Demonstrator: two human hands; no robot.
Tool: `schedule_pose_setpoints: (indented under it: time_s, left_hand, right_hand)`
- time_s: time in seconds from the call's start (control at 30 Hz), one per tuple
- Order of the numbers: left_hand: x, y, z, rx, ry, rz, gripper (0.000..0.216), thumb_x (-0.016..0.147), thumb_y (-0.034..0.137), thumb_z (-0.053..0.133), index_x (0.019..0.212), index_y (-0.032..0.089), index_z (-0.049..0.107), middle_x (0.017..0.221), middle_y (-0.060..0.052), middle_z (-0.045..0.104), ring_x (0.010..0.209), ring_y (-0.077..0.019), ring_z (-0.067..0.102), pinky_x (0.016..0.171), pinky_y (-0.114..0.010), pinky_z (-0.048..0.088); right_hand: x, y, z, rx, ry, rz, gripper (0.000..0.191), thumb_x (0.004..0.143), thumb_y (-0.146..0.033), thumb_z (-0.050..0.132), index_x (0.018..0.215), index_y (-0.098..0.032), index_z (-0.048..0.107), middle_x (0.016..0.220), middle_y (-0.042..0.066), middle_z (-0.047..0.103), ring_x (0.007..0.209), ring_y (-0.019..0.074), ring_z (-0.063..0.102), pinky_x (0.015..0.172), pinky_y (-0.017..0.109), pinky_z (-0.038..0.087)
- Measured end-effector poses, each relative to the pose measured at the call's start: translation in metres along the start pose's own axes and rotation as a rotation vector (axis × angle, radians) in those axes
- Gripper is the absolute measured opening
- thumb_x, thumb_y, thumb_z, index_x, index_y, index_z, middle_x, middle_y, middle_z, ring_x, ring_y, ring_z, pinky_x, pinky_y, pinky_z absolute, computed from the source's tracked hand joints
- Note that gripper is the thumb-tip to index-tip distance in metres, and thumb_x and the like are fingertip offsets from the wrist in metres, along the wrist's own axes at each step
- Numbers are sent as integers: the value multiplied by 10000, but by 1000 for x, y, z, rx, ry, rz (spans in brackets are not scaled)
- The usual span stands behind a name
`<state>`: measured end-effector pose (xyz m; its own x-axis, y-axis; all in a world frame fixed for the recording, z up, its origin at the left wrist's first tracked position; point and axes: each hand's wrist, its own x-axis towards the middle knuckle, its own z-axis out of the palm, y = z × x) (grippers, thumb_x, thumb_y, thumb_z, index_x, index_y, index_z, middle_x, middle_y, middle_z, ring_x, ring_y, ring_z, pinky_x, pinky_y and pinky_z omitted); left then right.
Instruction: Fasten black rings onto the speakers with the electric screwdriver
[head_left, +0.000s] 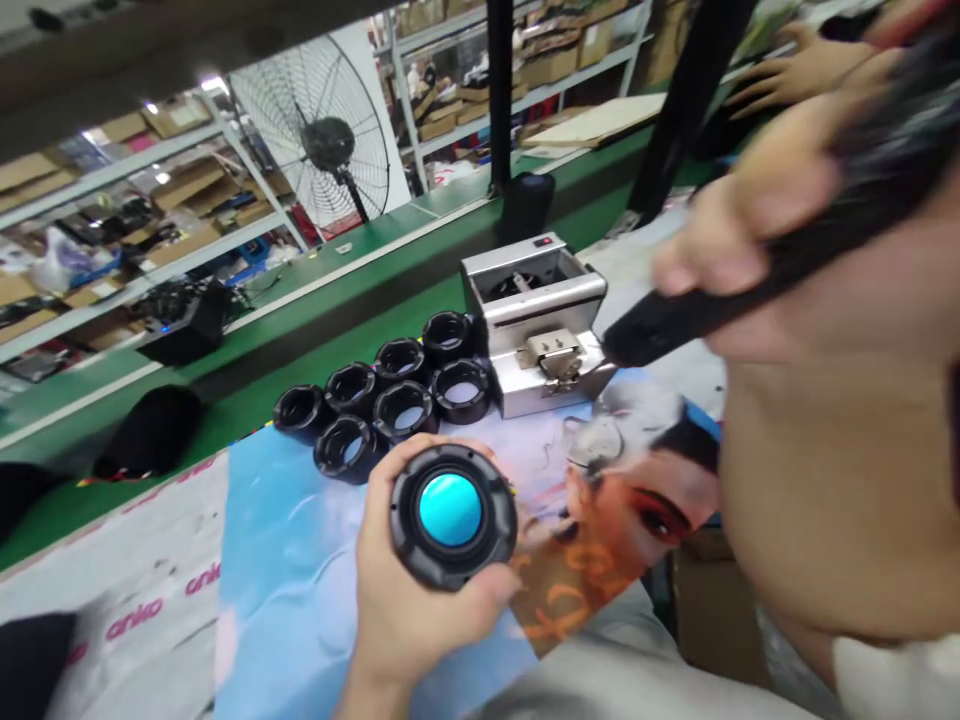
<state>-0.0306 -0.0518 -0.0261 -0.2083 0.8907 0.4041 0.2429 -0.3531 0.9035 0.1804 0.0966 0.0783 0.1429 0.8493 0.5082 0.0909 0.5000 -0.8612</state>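
My left hand is wrapped round a black ring-shaped lens housing, whose round face looks toward me and shows a shiny blue-green disc in the middle. High on the right, my right hand grips a black electric screwdriver, slightly blurred. Its thin tip reaches the front of a silver screw feeder, a metal box with an open top window and a small red switch. Beyond my left hand, several similar black housings stand in two rows beside the feeder.
A printed poster sheet covers the near worktop, over green matting. Black cloth-like items lie to the left. A large fan and shelves of boxes stand behind the bench. Another person's hand shows at upper right. Black posts rise from the bench.
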Motion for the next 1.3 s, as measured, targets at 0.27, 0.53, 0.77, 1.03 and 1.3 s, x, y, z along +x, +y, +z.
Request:
schedule_pose_setpoints:
  time_s: [0.27,0.53,0.77,1.03,1.3]
  left_hand:
    - [34,-1,40,-214,-185,-61,781,600,351,1037,1260,279,625,1088,21,808,923,-180,815,833,-250,648]
    - [33,-2,37,-249,-195,-96,838,567,375,1059,1280,291,627,1143,23,807,981,-179,815,870,-240,647]
    - [34,-4,37,-280,-201,-122,833,569,354,1056,1258,265,596,1092,15,815,945,-188,818,851,-260,652]
    - [36,0,38,-278,-206,-162,832,551,311,1051,1231,247,577,1073,-7,817,927,-214,821,838,-290,657]
    - [37,1,37,-260,-189,-190,838,504,300,1049,1191,238,574,1055,-14,818,915,-220,815,838,-302,653]
  right_hand:
    - [10,39,39,554,-104,-178,623,738,-759,848,813,-184,620,523,-31,492,356,162,490,266,319,289]
    - [2,50,39,537,-204,-58,603,790,-736,822,823,-194,558,500,-46,482,343,133,459,279,245,283]
    - [2,43,33,573,-92,-106,590,769,-723,849,798,-188,601,516,-28,500,362,157,483,261,293,318]
    - [2,52,43,554,-153,-100,525,845,-655,823,816,-193,576,502,-35,511,334,126,447,269,253,301]
    - [1,31,36,506,-44,-104,656,729,-834,801,748,-214,589,501,-25,493,346,154,453,261,315,309]
